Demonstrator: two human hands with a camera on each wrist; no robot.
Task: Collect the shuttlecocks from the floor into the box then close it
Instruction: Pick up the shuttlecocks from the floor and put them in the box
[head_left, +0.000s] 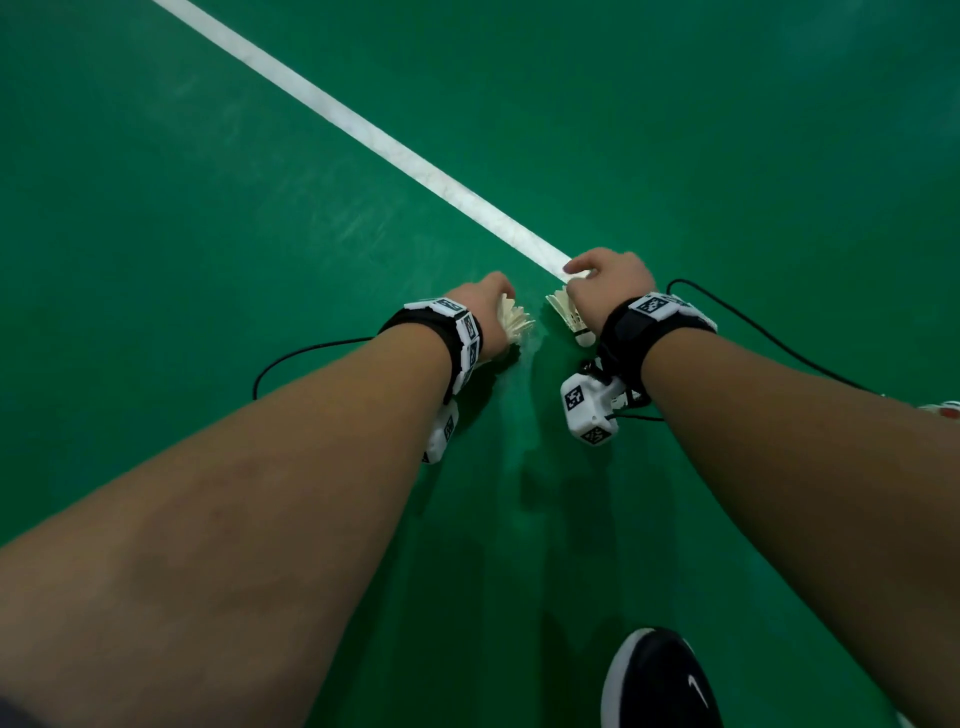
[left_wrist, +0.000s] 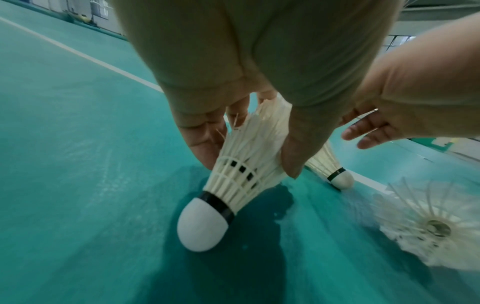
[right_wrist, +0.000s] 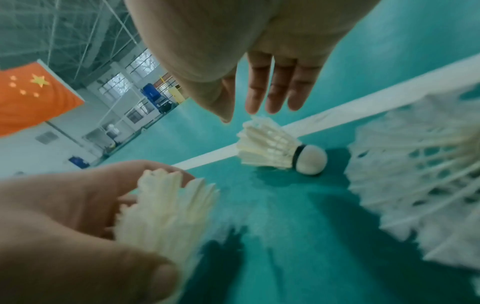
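Observation:
My left hand (head_left: 500, 304) pinches a white feather shuttlecock (left_wrist: 246, 170) by its skirt, the cork tip down, just above the green floor (head_left: 260, 234). A second shuttlecock (right_wrist: 270, 150) lies on its side by the white line (head_left: 363, 130). My right hand (right_wrist: 249, 115) hovers over it with straight fingers, the fingertips (right_wrist: 275, 102) close to the feather tips. In the head view it shows under that hand as the second shuttlecock (head_left: 571, 314). A third shuttlecock (left_wrist: 426, 224) lies close by on the right, blurred. No box is in view.
The white court line runs diagonally from the far left to my right hand. My black shoe (head_left: 660, 680) stands at the bottom. Black cables (head_left: 769, 338) trail from both wrist bands. A red flag (right_wrist: 31, 92) and hall walls lie far off.

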